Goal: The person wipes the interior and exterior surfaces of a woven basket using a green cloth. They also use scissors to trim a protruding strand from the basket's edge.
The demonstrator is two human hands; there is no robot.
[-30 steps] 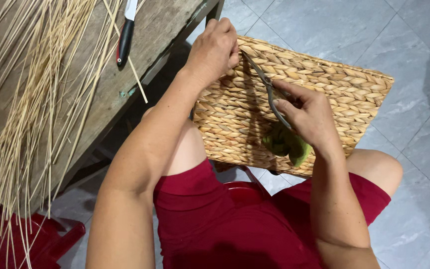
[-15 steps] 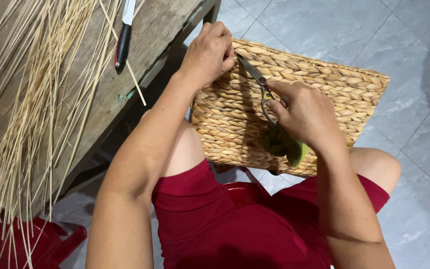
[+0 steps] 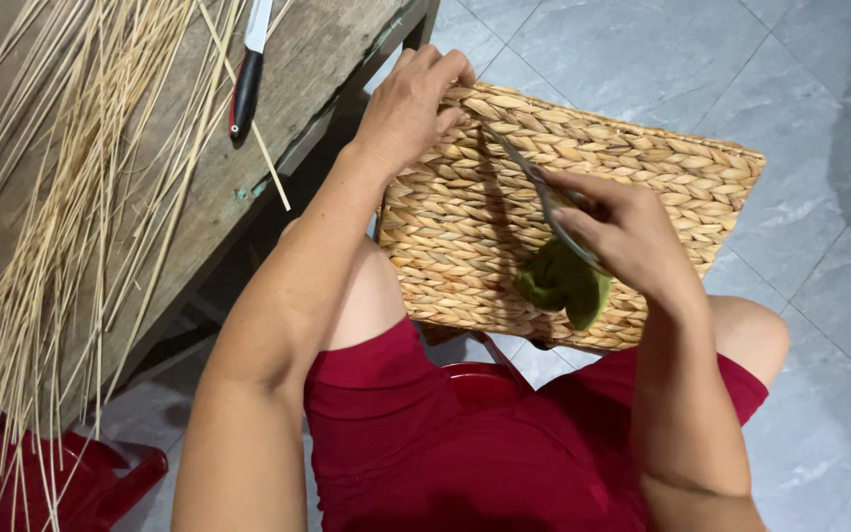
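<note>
- Under both sets of fingers, a woven basket (image 3: 465, 227) rests on the person's lap, tilted on its side.
- Left hand (image 3: 411, 103): fingers curled tight over the basket's upper corner.
- Right hand (image 3: 632, 232): fingers closed on scissors (image 3: 534, 182) with green-wrapped handles, blades lying against the weave.
- Left of the fingers, a wooden bench (image 3: 150, 118) carries pale reed strands (image 3: 41, 197) and a black-handled knife (image 3: 246, 84).
- Beyond the fingers, a grey tiled floor (image 3: 701, 69); below them, a red stool (image 3: 485, 379).

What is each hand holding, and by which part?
Left hand grips the woven basket at its top corner. Right hand holds scissors by their green-wrapped handles.
</note>
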